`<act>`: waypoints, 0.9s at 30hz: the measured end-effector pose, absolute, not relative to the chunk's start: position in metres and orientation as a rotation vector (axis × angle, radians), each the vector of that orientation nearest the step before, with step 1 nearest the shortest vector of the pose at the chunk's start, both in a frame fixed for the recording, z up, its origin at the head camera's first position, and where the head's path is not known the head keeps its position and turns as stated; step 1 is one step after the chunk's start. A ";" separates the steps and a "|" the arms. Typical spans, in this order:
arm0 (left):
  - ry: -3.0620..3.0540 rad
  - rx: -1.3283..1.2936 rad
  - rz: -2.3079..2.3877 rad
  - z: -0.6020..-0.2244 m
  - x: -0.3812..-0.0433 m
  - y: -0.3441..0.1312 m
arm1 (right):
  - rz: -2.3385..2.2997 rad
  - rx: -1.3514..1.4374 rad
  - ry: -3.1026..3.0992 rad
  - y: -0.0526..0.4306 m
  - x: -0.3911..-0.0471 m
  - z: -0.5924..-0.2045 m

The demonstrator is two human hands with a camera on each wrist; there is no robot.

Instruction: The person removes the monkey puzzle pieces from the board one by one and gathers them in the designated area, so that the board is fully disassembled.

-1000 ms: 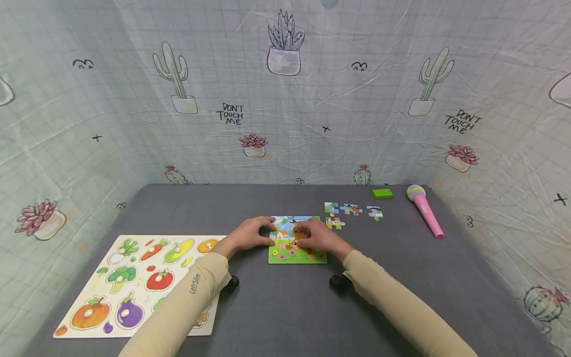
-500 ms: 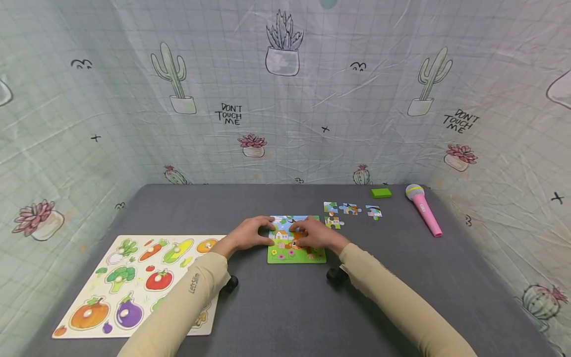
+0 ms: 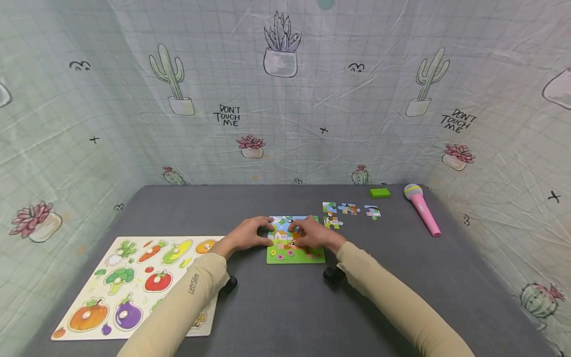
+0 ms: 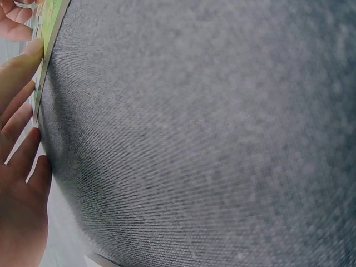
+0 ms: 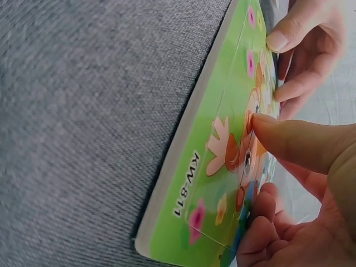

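Note:
A small jigsaw puzzle board (image 3: 312, 257) with a green border and a monkey picture lies on the table in the head view. My left hand (image 3: 247, 234) steadies its left edge, thumb and fingers spread and touching it; the left wrist view shows the thumb (image 4: 34, 49) on the board's rim. My right hand (image 3: 314, 233) is over the picture. Its thumb (image 5: 272, 129) and bent fingers (image 5: 262, 214) touch either side of a puzzle piece (image 5: 247, 161) at the monkey's face. The right hand hides part of the picture.
Several loose puzzle pieces (image 3: 329, 208) lie beyond the board to the right. Farther back are a green block (image 3: 379, 193) and a pink toy microphone (image 3: 425, 213). A vegetable peg board (image 3: 100, 277) lies at left, partly under the left sleeve (image 3: 187, 302).
My right hand has shifted very slightly left on the picture and its wrist has turned a little. The left hand keeps its place on the board's edge. The loose pieces stay put.

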State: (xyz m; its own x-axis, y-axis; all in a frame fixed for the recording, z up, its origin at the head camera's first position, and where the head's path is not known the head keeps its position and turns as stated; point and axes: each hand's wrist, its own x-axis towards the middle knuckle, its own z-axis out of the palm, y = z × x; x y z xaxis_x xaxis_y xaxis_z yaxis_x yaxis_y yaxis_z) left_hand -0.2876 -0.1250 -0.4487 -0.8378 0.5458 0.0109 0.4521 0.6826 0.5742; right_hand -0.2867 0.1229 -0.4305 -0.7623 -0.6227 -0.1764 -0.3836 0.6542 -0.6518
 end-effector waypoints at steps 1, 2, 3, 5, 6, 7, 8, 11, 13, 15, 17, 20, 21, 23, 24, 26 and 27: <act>2.730 0.817 0.866 -0.449 -0.287 -0.125 | -0.856 -0.765 2.484 0.123 -0.287 -0.431; 2.727 0.816 0.867 -0.448 -0.287 -0.125 | -0.860 -0.747 2.480 0.123 -0.287 -0.431; 2.726 0.817 0.866 -0.448 -0.287 -0.125 | -0.869 -0.739 2.473 0.123 -0.288 -0.431; 2.726 0.817 0.865 -0.448 -0.287 -0.125 | -0.872 -0.748 2.466 0.124 -0.289 -0.430; 2.725 0.816 0.867 -0.448 -0.286 -0.125 | -0.873 -0.755 2.462 0.124 -0.289 -0.430; 2.722 0.815 0.867 -0.448 -0.286 -0.125 | -0.882 -0.810 2.456 0.127 -0.294 -0.438; 2.722 0.814 0.868 -0.448 -0.286 -0.125 | -0.882 -0.828 2.452 0.128 -0.295 -0.438; 2.719 0.813 0.872 -0.448 -0.286 -0.124 | -0.899 -0.858 2.433 0.129 -0.294 -0.437; 2.720 0.814 0.875 -0.448 -0.285 -0.124 | -0.921 -0.862 2.427 0.129 -0.294 -0.437; 2.723 0.817 0.877 -0.448 -0.285 -0.124 | -0.931 -0.811 2.436 0.126 -0.289 -0.430; 2.727 0.821 0.874 -0.449 -0.286 -0.124 | -0.945 -0.815 2.452 0.126 -0.288 -0.432; 2.731 0.822 0.870 -0.449 -0.287 -0.125 | -0.943 -0.824 2.491 0.126 -0.287 -0.435; 2.732 0.822 0.869 -0.449 -0.287 -0.125 | -0.944 -0.825 2.502 0.126 -0.286 -0.435; 2.733 0.820 0.871 -0.449 -0.287 -0.125 | -0.950 -0.838 2.519 0.126 -0.286 -0.437; 2.735 0.821 0.869 -0.449 -0.287 -0.125 | -0.955 -0.840 2.524 0.126 -0.285 -0.437; 2.734 0.821 0.869 -0.449 -0.287 -0.125 | -0.972 -0.866 2.528 0.126 -0.285 -0.438; 2.733 0.823 0.868 -0.449 -0.287 -0.125 | -0.978 -0.876 2.530 0.126 -0.285 -0.438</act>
